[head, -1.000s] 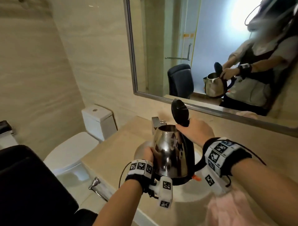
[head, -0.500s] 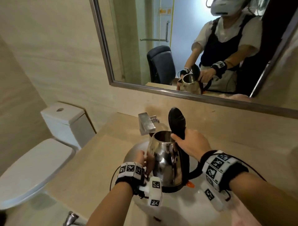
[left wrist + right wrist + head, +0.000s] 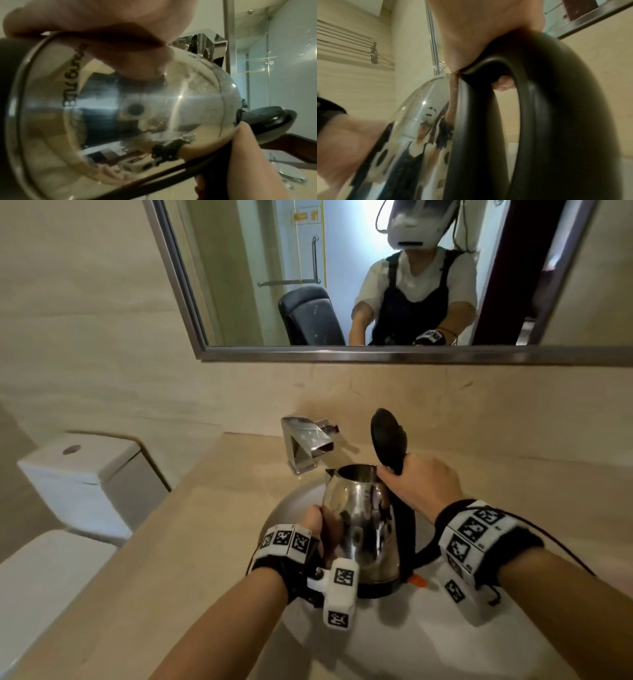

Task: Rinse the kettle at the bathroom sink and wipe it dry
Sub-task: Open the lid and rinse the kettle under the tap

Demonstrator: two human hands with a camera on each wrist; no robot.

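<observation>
1. Over the white sink (image 3: 404, 645), kettle (image 3: 363, 522) held upright in both hands, spout toward the faucet (image 3: 303, 445), lid (image 3: 388, 445) flipped open and standing up.
2. Right hand (image 3: 418, 487) comes in from the right, forearm angled down; grip clamped on the top of the black handle (image 3: 547, 108), fingers curled around it, thumb near the lid hinge.
3. Left hand (image 3: 325, 525) reaches from below-left, wrist bent up; grip wrapped on the steel body's left side, fingers (image 3: 123, 54) pressed against the metal in the left wrist view.
4. Kettle base sits above the basin, contact with it unclear; orange switch (image 3: 418, 580) at the handle's foot.
5. Beige bench (image 3: 171, 559) surrounds the sink; toilet (image 3: 85, 481) to the left; mirror (image 3: 308, 268) on the wall shows the person and a dark chair.
</observation>
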